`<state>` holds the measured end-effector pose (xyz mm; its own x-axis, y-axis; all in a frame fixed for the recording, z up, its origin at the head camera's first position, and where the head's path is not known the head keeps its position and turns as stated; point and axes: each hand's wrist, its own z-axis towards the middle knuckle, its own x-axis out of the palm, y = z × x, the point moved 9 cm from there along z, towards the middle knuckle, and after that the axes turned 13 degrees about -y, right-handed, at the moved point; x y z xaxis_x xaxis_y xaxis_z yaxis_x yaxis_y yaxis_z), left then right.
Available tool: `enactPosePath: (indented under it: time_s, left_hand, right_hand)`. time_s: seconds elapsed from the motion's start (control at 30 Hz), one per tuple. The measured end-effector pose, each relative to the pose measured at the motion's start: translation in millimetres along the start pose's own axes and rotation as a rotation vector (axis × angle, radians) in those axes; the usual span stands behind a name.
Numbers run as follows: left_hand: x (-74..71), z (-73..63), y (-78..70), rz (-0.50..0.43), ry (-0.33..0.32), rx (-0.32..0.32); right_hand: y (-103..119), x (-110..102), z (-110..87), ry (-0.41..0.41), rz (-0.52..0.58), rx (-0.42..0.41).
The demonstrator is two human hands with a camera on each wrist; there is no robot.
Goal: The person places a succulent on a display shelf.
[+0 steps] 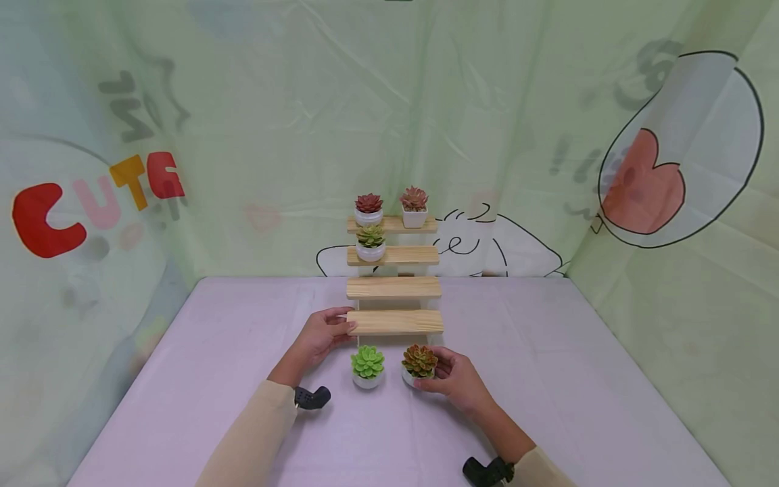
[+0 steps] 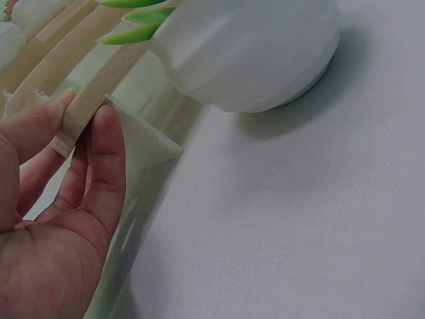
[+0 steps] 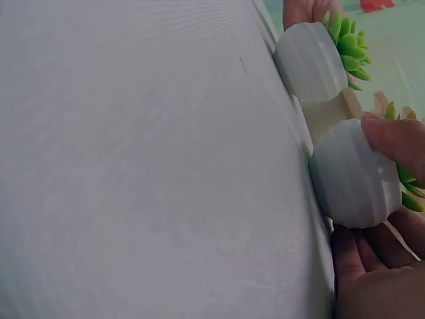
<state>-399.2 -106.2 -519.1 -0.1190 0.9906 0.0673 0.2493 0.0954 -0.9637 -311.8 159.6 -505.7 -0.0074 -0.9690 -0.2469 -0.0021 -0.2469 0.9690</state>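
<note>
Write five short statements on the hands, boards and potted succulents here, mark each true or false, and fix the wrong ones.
1. The right hand holds the reddish-brown succulent's pot. True.
2. The left hand grips an end of the lowest board. True.
3. Three plants stand up top. False: the top board bears two.
4. The second board from the top bears a yellow-green succulent. True.
5. The other green plant sits up there too. False: the bright green succulent stands on the table.
</note>
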Motion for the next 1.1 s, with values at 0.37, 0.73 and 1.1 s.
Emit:
enactPosePath:
  time_s: [0.37, 0.73, 1.1]
  left_hand:
    - [-0.5, -2.1, -1.1, 0.003, -0.005, -0.004]
    - [-0.5, -0.8, -1.2, 0.007, 0.007, 0.007]
    - [0.0, 0.2, -0.4, 0.018, 0.007, 0.006]
  right_hand:
    - [-1.3, -1.1, 0.2, -0.029, -0.029, 0.007]
    - [-1.3, -1.6, 0.0, -0.052, -0.033, 0.012]
    - [0.9, -1.8, 1.5, -0.039, 0.046, 0.016]
